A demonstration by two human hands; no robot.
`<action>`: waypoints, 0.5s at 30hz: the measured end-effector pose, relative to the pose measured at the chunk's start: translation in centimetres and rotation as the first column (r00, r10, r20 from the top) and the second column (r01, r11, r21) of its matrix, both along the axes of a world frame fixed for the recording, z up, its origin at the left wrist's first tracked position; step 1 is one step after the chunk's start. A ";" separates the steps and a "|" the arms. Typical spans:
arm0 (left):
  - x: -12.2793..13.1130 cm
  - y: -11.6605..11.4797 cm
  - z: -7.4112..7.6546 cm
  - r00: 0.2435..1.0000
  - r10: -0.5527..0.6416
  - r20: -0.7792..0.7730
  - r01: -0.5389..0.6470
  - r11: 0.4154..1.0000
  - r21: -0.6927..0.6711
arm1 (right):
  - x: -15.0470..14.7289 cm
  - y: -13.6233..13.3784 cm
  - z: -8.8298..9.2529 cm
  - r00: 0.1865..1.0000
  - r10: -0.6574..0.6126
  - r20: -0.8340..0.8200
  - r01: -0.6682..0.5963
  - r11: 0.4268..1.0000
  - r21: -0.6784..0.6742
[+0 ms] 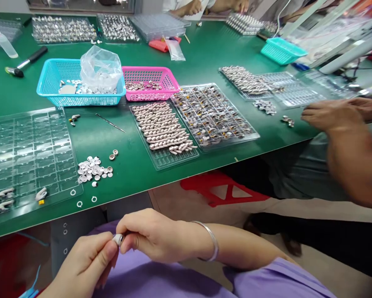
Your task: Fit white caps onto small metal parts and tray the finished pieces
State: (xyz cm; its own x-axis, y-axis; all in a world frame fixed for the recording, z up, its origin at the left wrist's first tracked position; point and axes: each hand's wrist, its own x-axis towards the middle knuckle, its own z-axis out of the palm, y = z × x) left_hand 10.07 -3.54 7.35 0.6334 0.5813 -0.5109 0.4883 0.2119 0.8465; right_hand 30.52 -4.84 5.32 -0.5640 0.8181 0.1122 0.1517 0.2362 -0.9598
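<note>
1. The left hand point(91, 258) pinches a small white part point(117, 239) between thumb and fingers.
2. The right hand point(153, 236) grips the part's other end, its fingers also pinched on it.
3. The part is above the lap, just off the near edge of the green tabletop point(201, 51).
4. Nearest on the tabletop lie three rings point(94, 195), a pile of caps point(91, 169) and, left of them, a clear tray point(33, 142).

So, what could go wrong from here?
The small light part, held between the left hand and right hand over the lap, might slip and drop. Loose white rings near the edge of the table could be knocked off. The thin metal tool, lying uncovered, might prick a reaching hand.
</note>
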 end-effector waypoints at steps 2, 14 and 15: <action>-0.1 0.1 0.1 1.000 -0.009 -0.006 0.009 0.998 0.057 | 0.0 0.1 0.0 0.999 0.000 -0.034 -0.001 0.999 -0.044; -0.2 -0.3 0.4 0.998 -0.058 -0.010 0.059 0.991 0.117 | 0.4 0.4 0.0 0.995 0.098 -0.033 -0.103 0.968 -0.230; -0.2 -0.3 0.4 0.998 -0.060 -0.010 0.061 0.989 0.133 | 0.4 0.5 0.1 0.993 0.108 -0.040 -0.115 0.964 -0.239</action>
State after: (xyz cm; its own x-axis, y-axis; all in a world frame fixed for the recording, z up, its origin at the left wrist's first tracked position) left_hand 9.89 -3.81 7.76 0.6667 0.6051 -0.4352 0.5019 0.0673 0.8623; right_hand 30.92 -4.37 5.40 -0.6526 0.7549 -0.0645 0.1119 0.0118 -0.9936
